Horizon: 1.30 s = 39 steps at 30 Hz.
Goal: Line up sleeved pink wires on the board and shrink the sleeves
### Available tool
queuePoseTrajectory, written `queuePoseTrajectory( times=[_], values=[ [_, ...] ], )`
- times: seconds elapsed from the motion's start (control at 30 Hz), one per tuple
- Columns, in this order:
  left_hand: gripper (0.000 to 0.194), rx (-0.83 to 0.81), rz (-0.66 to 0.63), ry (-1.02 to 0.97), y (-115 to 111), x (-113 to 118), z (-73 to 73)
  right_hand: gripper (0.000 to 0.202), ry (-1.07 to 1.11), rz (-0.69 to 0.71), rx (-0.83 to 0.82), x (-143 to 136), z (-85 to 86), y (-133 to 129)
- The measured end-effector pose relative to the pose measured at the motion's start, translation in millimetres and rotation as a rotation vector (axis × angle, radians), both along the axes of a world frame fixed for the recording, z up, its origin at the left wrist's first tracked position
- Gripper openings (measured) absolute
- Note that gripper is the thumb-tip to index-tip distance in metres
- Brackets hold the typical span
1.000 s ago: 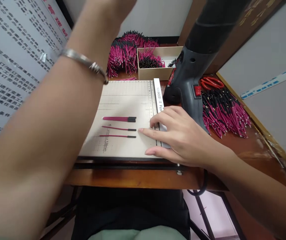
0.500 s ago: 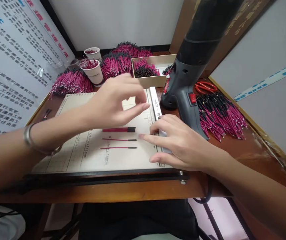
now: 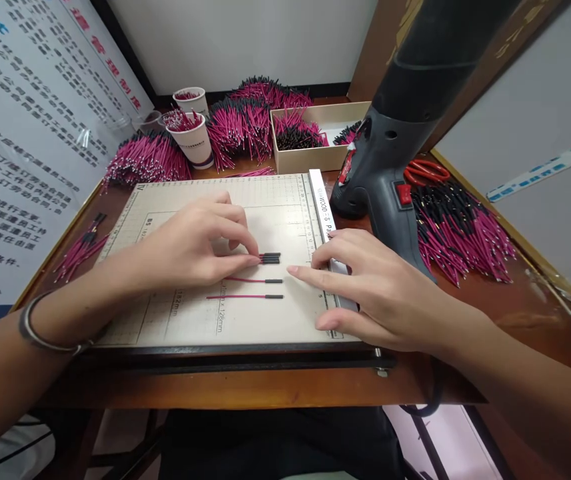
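My left hand [image 3: 200,243] reaches over the board, thumb and index finger pinched at a small group of pink wires with black sleeved ends [image 3: 270,258]. Its palm and fingers hide most of their length. Two single pink wires lie nearer me, the closer one [image 3: 240,296] in full view and the other [image 3: 248,280] partly covered. My right hand [image 3: 365,287] rests with fingers spread at the board's right side, across the white rail [image 3: 321,200], holding nothing. Its index fingertip points at the sleeved ends without touching them. All lie on the cream paper trimmer board [image 3: 275,320].
A black heat gun [image 3: 382,173] stands right of the board. Beyond it lie red-handled pliers [image 3: 428,171] and a wire heap [image 3: 460,227]. At the back are paper cups [image 3: 192,143], wire piles [image 3: 240,127] and a cardboard box [image 3: 310,160]. More wires [image 3: 82,250] lie left.
My left hand has come down from above the board and closed its fingertips on the grouped wires. My right hand stays nearly in place. The view has shifted slightly.
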<state>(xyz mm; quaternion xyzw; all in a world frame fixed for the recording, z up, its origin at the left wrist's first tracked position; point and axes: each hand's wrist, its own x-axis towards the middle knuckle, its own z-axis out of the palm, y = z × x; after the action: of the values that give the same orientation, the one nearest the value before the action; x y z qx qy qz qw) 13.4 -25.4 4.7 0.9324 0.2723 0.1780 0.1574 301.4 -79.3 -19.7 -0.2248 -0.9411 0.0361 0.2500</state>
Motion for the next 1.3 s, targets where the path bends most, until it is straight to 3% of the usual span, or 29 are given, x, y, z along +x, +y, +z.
queuePoseTrajectory(
  times=[0.2, 0.5, 0.83, 1.3],
  values=[
    [0.018, 0.041, -0.027, 0.017, -1.2, 0.3, -2.1, 0.055, -0.018, -0.007, 0.013, 1.2, 1.9, 4.3],
    [0.025, 0.385, -0.014, 0.096, -0.8, 2.2, -3.2, 0.066, -0.263, -0.085, 0.028, -10.6, 25.0, 30.4],
    [0.023, 0.216, -0.038, 0.091, -3.3, -0.1, -0.2, 0.058, -0.096, 0.037, -0.027, 3.6, 11.1, 18.3],
    [0.022, 0.027, -0.034, 0.086, -4.9, 1.9, -1.6, 0.064, -0.130, -0.016, -0.006, 0.0, 5.0, 7.4]
  ],
)
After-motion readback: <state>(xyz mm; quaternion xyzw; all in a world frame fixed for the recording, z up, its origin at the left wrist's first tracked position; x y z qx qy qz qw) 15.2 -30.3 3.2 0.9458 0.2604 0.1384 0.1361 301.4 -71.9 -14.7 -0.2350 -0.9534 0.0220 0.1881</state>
